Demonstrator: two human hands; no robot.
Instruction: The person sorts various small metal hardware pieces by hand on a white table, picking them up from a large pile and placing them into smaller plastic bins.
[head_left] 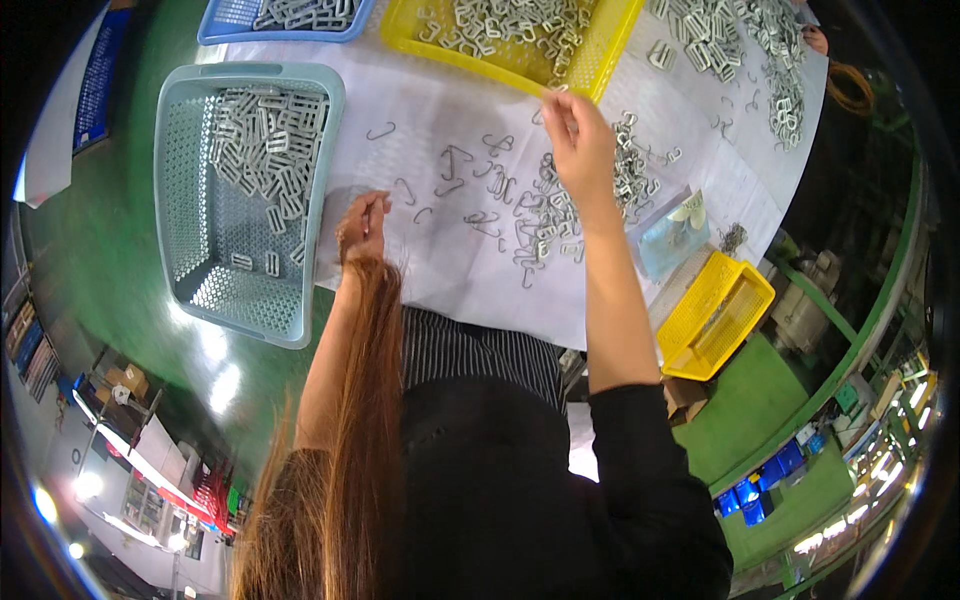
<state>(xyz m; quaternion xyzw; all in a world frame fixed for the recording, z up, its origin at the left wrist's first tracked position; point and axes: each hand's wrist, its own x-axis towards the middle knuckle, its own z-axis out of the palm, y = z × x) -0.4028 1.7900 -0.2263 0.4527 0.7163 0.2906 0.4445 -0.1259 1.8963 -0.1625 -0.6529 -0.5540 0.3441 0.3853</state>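
Observation:
My right hand (580, 135) is raised by the near rim of the large yellow tray (490, 75). Its thumb and fingers pinch together, and a small bent metal hook (539, 116) shows at the fingertips. Close to the right wall of the grey-blue basket (322, 190), my left hand (363, 228) is curled above the white tabletop (455, 275); what it holds, if anything, is hidden. Loose wire hooks (458, 155) lie scattered between the hands. A pile of metal buckle-like pieces (635, 170) spreads beside and behind my right forearm.
Flat slotted metal pieces (265, 140) partly fill the grey-blue basket. A blue tray (285, 36) stands at the far left. More metal pieces (705, 40) lie at the far right. A clear plastic bag (672, 237) and a small yellow basket (712, 315) are on the right.

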